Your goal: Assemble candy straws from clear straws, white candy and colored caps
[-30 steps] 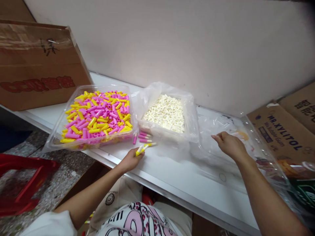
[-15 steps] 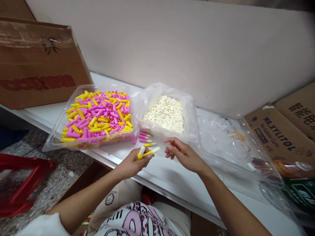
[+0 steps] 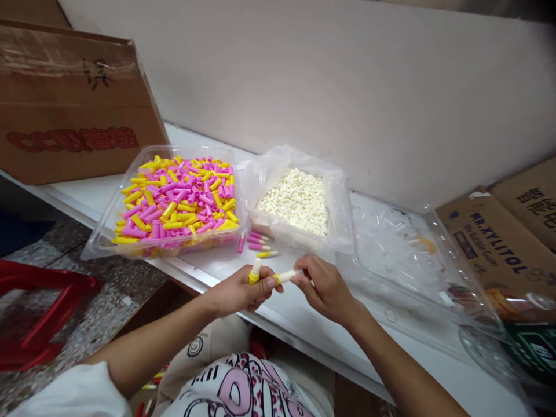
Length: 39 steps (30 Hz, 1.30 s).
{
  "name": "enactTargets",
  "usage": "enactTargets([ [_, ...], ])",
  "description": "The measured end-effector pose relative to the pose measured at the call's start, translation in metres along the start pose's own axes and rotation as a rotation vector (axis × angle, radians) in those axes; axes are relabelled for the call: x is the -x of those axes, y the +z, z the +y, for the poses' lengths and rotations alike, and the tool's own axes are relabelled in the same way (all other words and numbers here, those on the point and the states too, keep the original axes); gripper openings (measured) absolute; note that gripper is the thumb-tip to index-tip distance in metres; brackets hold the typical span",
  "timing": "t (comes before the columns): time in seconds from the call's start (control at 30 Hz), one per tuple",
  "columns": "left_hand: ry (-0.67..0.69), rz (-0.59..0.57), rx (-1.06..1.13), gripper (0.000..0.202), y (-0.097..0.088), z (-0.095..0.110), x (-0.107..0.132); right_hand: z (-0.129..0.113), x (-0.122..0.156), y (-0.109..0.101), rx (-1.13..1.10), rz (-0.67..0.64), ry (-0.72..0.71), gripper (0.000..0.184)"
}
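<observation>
My left hand (image 3: pixel 243 291) is closed round two yellow-and-white pieces (image 3: pixel 255 270), one standing up, one pointing right. My right hand (image 3: pixel 324 286) pinches the white tip of the piece pointing right (image 3: pixel 286 276), probably with a small clear part that I cannot make out. Both hands hover over the white shelf (image 3: pixel 299 315), just in front of a few finished pink and yellow pieces (image 3: pixel 256 243) lying there.
A clear tray of pink and yellow tubes (image 3: pixel 174 200) sits at the left. Beside it is a bag-lined tray of white plugs (image 3: pixel 297 200), then a clear tray of transparent caps (image 3: pixel 399 255). Cardboard boxes (image 3: pixel 65 110) stand at both ends. A red stool (image 3: pixel 39 313) is on the floor.
My right hand came back from the clear tray on the right to the piece in my left hand. My left hand lifted slightly off the shelf with its two pieces.
</observation>
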State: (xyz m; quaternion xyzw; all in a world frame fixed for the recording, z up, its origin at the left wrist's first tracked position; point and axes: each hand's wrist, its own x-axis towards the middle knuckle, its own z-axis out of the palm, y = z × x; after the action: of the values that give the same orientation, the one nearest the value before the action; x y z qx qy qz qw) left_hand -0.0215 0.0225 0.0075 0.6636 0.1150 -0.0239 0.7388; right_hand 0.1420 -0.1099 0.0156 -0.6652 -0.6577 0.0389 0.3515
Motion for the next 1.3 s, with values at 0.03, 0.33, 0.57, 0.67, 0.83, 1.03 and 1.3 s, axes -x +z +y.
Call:
enactTargets([
  [0.03,0.054,0.006,-0.156,0.038,-0.001,0.002,0.002,0.000,0.000,-0.002,0.080,-0.022,-0.062,0.030],
  [0.33,0.758,0.092,-1.518,0.033,-0.013,-0.026,-0.016,-0.011,0.004,0.019,-0.665,-0.607,0.864,0.055],
  [0.57,0.295,0.470,-1.325,0.023,-0.023,-0.082,-0.067,0.081,0.016,-0.074,0.226,0.061,0.805,0.044],
  [0.67,0.235,0.640,-1.274,0.037,-0.032,-0.090,-0.081,0.141,0.040,-0.108,0.553,-0.079,0.966,0.038],
  [0.83,0.129,0.602,-1.233,0.028,-0.030,-0.088,-0.060,0.203,0.072,-0.110,0.411,-0.480,0.892,0.032],
  [1.03,0.116,-0.010,-1.326,0.033,0.015,-0.099,-0.048,0.223,0.072,-0.096,0.507,-0.516,0.871,0.028],
  [1.3,-0.062,0.184,-1.395,0.040,0.018,-0.099,-0.114,0.217,0.077,-0.105,0.416,-0.565,0.805,0.020],
])
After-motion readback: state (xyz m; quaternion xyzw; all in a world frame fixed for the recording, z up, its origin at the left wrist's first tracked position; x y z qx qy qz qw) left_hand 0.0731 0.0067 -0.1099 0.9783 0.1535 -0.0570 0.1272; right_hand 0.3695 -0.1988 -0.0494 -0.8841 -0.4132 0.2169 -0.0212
